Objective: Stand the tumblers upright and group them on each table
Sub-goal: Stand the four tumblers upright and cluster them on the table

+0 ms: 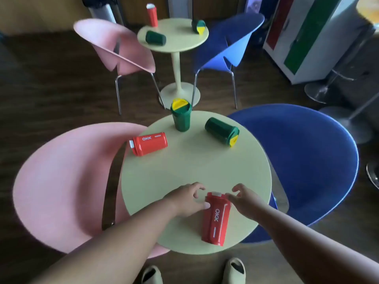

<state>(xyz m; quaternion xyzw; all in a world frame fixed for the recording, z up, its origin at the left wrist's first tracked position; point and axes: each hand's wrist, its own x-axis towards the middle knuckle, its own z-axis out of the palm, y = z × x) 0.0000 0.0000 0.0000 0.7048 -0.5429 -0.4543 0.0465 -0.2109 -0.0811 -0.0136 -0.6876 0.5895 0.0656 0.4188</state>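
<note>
On the near round table (pixel 184 175) a red tumbler (pixel 215 220) lies at the front edge with its white lid pointing away from me. My left hand (pixel 187 200) touches its upper left side with the thumb. My right hand (pixel 244 198) touches the lid end from the right. The fingers of both hands are loosely curled above it. A second red tumbler (pixel 149 143) lies on its side at the left. One green tumbler (pixel 181 117) stands upright at the far edge. Another green tumbler (pixel 222 131) lies at the right.
A far round table (pixel 176 43) carries an upright red tumbler (pixel 152 14) and two green tumblers (pixel 155 37) (pixel 198 26) on their sides. Pink chairs (pixel 61 181) stand left of both tables, blue chairs (pixel 307 160) right. A cabinet (pixel 303 37) stands at the back right.
</note>
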